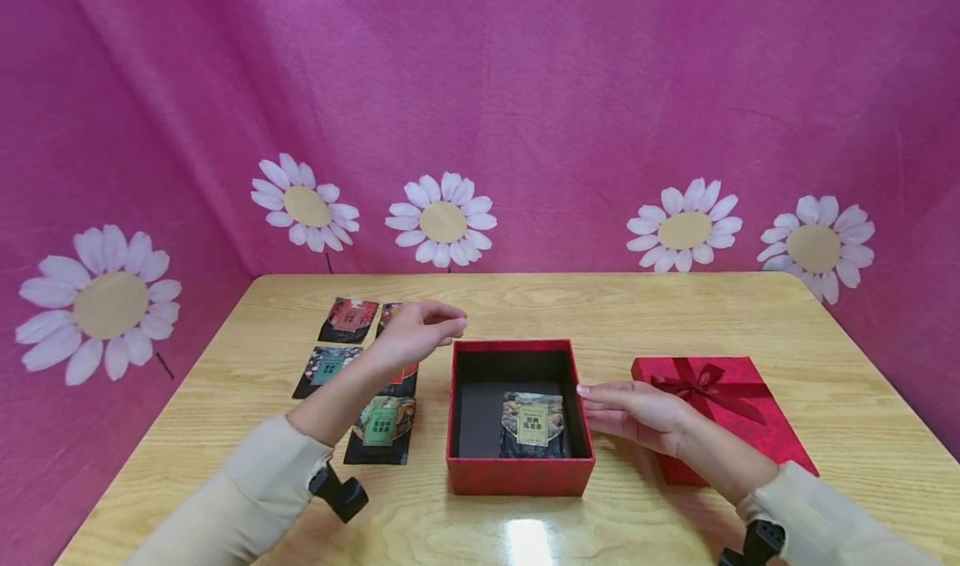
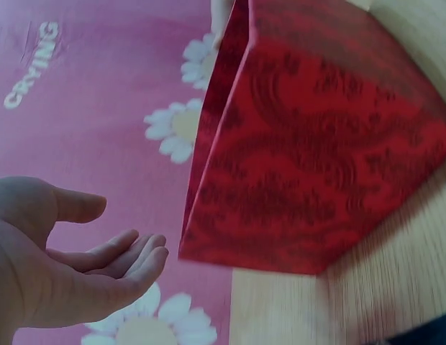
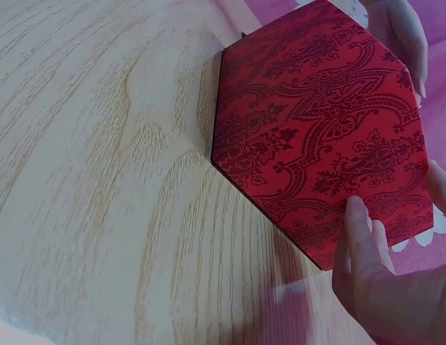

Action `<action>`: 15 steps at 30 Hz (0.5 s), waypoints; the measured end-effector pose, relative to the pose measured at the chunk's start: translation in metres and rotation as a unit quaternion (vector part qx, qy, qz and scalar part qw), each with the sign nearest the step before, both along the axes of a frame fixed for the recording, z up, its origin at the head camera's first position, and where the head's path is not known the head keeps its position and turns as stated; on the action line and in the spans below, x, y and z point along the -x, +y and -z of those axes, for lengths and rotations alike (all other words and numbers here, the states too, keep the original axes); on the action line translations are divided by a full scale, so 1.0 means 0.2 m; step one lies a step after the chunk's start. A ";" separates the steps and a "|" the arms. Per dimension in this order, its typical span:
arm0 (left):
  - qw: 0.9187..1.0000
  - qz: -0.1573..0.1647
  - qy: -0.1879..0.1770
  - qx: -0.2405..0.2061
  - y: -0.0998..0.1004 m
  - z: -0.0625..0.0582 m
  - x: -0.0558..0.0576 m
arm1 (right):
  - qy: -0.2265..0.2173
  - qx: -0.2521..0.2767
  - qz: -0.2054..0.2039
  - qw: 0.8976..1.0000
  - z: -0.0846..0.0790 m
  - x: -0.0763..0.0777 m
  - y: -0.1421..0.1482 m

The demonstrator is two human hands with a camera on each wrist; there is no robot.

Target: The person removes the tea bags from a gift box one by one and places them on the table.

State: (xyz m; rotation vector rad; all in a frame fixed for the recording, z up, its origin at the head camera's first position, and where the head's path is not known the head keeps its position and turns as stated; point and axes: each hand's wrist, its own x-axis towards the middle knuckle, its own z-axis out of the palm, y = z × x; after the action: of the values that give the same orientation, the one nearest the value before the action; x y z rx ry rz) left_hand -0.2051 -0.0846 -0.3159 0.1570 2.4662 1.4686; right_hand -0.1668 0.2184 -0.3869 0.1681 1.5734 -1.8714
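An uncovered red box (image 1: 521,477) with a dark lining stands mid-table, and one black tea packet (image 1: 533,426) with a landscape label lies inside, toward the front right. My left hand (image 1: 423,330) hovers near the box's back left corner, holding nothing. In the left wrist view, its fingers (image 2: 129,262) are loosely bent, with the thumb apart, beside the patterned box wall. My right hand (image 1: 637,412) is at the box's right side; its fairly straight fingers (image 3: 358,215) rest against the outer wall, with the thumb by the rim.
Several tea packets lie left of the box, including a green-labelled one (image 1: 380,430) and a red-labelled one (image 1: 348,319); my left arm partly covers some. A red lid (image 1: 772,424) with a ribbon bow lies right, behind my right forearm. A pink flowered curtain (image 1: 555,132) hangs behind the table.
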 end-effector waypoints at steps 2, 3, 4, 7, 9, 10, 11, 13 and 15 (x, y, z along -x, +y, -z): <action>1.000 0.012 -0.001 -0.005 0.03 0.00 -0.01 | 0.000 0.002 0.000 1.000 0.00 0.00 0.00; 1.000 0.017 0.000 -0.006 0.05 -0.01 -0.02 | -0.001 0.002 0.001 1.000 0.00 0.00 0.00; 1.000 0.021 0.000 -0.005 0.07 -0.01 -0.02 | -0.002 0.002 0.001 1.000 0.00 0.00 0.00; 1.000 0.028 -0.012 0.002 0.13 -0.01 -0.04 | -0.001 -0.002 0.005 1.000 0.00 0.00 0.00; 0.999 0.031 -0.027 0.009 0.16 0.01 -0.05 | 0.000 -0.003 0.006 1.000 0.00 0.00 0.00; 0.999 0.036 -0.036 0.013 0.17 0.01 -0.05 | 0.001 -0.003 0.005 1.000 0.00 0.00 0.00; 0.998 0.041 -0.046 0.012 0.19 0.02 -0.05 | 0.001 -0.004 0.005 1.000 0.00 0.00 0.00; 0.996 0.051 -0.067 0.012 0.21 0.04 -0.05 | 0.001 -0.001 0.004 1.000 0.00 0.00 0.00; 0.994 0.061 -0.091 0.006 0.24 0.06 -0.05 | 0.003 0.002 0.003 1.000 0.00 0.00 0.00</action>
State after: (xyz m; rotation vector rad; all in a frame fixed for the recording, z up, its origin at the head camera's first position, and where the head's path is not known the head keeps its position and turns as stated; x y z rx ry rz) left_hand -0.1941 -0.0365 -0.3285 0.1615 2.2775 1.3551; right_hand -0.1663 0.2179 -0.3872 0.1672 1.5748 -1.8809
